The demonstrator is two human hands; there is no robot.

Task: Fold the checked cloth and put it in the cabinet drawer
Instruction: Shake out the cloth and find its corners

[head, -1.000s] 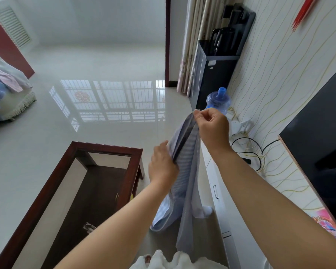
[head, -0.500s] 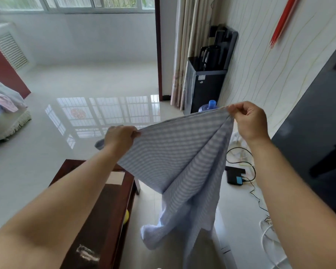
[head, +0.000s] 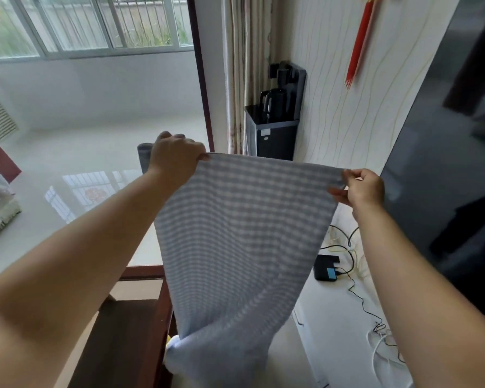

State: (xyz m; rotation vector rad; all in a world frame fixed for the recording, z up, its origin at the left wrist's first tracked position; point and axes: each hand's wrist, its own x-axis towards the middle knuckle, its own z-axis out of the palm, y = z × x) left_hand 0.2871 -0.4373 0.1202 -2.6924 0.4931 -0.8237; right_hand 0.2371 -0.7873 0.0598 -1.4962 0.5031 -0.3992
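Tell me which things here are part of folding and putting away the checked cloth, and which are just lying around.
Part of the job:
checked cloth, stretched out in the air
left hand, gripping one top corner
right hand, pinching the other top corner

Just lying about:
black box with cables
kettle on its dark stand
wooden table

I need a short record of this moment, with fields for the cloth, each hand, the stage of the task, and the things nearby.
cloth: checked cloth, blue and white, held up spread out, lower end hanging bunched
left hand: left hand grips the top left corner
right hand: right hand pinches the top right corner
stage: cloth not yet folded; no drawer in view
nearby: dark wooden table below left; white cabinet top with a black box and cables; kettle on a dark stand by the wall
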